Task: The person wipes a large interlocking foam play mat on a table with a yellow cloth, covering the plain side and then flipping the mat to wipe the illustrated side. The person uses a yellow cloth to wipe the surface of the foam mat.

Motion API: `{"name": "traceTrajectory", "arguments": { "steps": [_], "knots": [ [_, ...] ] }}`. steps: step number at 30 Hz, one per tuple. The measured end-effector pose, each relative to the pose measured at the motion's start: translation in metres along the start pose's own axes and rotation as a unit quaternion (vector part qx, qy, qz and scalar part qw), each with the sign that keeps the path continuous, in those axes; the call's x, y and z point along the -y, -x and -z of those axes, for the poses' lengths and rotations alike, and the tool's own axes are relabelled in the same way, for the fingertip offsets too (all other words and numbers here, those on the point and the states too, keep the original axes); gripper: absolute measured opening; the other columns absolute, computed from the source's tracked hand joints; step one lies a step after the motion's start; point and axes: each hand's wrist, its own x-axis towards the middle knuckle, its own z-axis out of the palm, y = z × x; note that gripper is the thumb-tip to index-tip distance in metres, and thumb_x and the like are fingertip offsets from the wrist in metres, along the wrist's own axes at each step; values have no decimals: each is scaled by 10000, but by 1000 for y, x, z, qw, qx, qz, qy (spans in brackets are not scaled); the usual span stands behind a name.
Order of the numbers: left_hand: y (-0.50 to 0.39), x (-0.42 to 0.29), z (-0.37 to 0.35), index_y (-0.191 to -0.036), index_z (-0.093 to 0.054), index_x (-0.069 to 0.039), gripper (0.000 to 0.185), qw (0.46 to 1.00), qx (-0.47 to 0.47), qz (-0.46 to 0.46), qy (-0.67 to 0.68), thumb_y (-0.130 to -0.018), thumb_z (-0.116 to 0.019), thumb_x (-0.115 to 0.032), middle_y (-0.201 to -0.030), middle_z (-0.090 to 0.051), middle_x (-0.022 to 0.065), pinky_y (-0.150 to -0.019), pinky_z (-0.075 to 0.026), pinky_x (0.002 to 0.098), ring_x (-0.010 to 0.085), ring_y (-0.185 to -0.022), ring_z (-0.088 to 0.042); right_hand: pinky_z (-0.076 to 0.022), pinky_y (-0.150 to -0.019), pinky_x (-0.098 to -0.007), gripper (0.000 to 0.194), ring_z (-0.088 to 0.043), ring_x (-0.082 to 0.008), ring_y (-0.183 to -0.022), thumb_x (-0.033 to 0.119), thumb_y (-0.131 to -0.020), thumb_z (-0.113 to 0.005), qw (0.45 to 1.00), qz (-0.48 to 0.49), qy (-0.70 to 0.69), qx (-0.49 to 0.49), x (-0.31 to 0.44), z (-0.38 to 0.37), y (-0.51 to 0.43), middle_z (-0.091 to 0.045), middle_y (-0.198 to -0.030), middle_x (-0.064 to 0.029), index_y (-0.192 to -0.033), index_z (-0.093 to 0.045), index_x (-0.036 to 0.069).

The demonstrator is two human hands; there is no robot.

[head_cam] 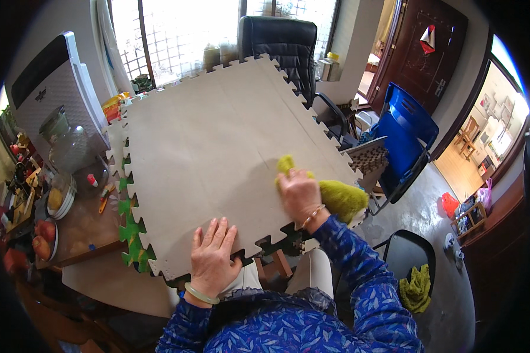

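A large beige foam play mat tile (212, 132) with interlocking toothed edges lies face up before me, on top of another tile whose green printed edge (130, 225) shows at the left. My left hand (214, 251) rests flat on the near edge of the beige tile, fingers spread, holding nothing. Further right, my right hand (301, 194) presses a yellow-green plush cloth (342, 198) against the tile. Part of the cloth sticks out past the fingers, and the rest drapes over the tile's right edge. Faint dark streaks run across the tile near that hand.
A wooden table (88, 234) at the left holds a plate of apples (44, 238), stacked bowls (62, 198) and an orange utility knife (104, 200). Behind the mat stands a black office chair (278, 48). Right are a blue folding chair (399, 128) and a dark stool (408, 247) bearing another green cloth (416, 289).
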Motion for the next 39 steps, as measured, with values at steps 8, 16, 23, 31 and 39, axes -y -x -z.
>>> {"name": "traceTrajectory", "arguments": {
  "steps": [8, 16, 23, 31, 39],
  "knots": [
    [2, 2, -3, -1294, -649, -72, 627, 1000, 0, -4, 2, -693, -752, -218, -1436, -569, 160, -1164, -313, 527, 319, -1376, -489, -561, -639, -361, 201, -669, -284, -915, 187, -817, -629, 975, 165, -131, -68, 90, 33, 32, -678, -1081, -171, -983, -664, 81],
    [-1, -2, 2, -1280, -663, -81, 619, 1000, 0, 3, -12, -675, -738, -184, -1435, -575, 148, -1158, -329, 513, 298, -1372, -501, -560, -669, -360, 112, -659, -265, -870, 168, -834, -631, 984, 126, -102, -70, 12, 14, 10, -658, -971, -123, -916, -634, 92],
    [0, 0, 1, -1278, -656, -77, 619, 1000, -7, -4, 2, -671, -736, -166, -1434, -571, 148, -1149, -340, 515, 296, -1375, -495, -560, -786, -398, 143, -648, -295, -957, 118, -891, -570, 997, -73, 1, -13, -79, -22, -1, -674, -1006, -113, -998, -664, 113],
    [0, 0, -1, -1286, -646, -72, 628, 1000, -11, -5, 5, -675, -750, -174, -1432, -569, 155, -1154, -328, 522, 306, -1377, -488, -550, -746, -396, 212, -637, -303, -909, 114, -847, -589, 999, -42, 21, 0, -25, -11, 2, -673, -981, -136, -1036, -682, 98],
    [2, 3, -1, -1290, -647, -73, 633, 1000, 2, -6, 7, -678, -758, -190, -1441, -566, 156, -1158, -323, 524, 316, -1372, -492, -536, -636, -335, 170, -659, -268, -934, 206, -837, -612, 979, 150, -120, -63, 91, 36, 38, -673, -1096, -165, -953, -652, 87]
  ]
}}
